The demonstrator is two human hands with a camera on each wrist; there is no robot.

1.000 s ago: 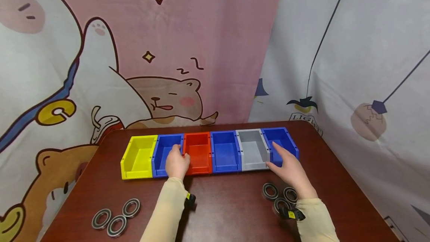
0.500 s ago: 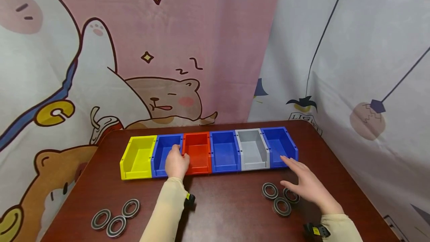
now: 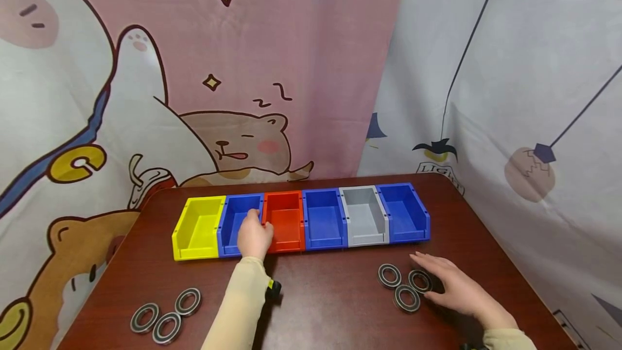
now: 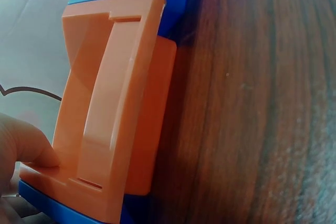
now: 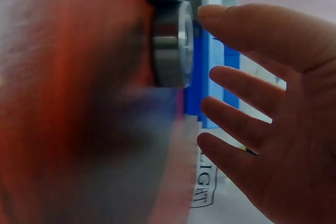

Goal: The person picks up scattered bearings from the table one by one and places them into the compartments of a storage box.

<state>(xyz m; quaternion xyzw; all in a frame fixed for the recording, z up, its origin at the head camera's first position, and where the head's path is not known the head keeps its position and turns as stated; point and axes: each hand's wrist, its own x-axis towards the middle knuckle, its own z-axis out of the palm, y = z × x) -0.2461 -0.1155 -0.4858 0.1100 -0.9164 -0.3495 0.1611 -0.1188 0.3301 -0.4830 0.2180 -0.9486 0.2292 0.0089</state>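
Observation:
My left hand [image 3: 255, 235] grips the side walls where the red bin [image 3: 285, 226] meets a blue bin [image 3: 236, 220]. In the left wrist view the thumb [image 4: 34, 148] reaches inside the red bin, which looks orange there, while the other fingers go down on the blue bin's side, partly hidden. Beside three ring-shaped ball bearings at the right, my right hand [image 3: 459, 288] hovers with fingers spread and nothing held. The closest bearing [image 3: 419, 281] lies just left of its thumb; another bearing [image 3: 407, 298] and a third bearing [image 3: 389, 275] lie beyond.
The joined row also has a yellow bin [image 3: 199, 228], a middle blue bin [image 3: 324, 220], a grey bin [image 3: 365, 217] and a right-end blue bin [image 3: 404, 212]. More bearings [image 3: 167, 328] lie at the table's front left. A printed curtain [image 3: 330, 69] hangs behind.
My right hand has left the grey and right-end blue bins, moving toward the front right and down beside the bearings, its fingers spreading. The left hand stays at the red bin.

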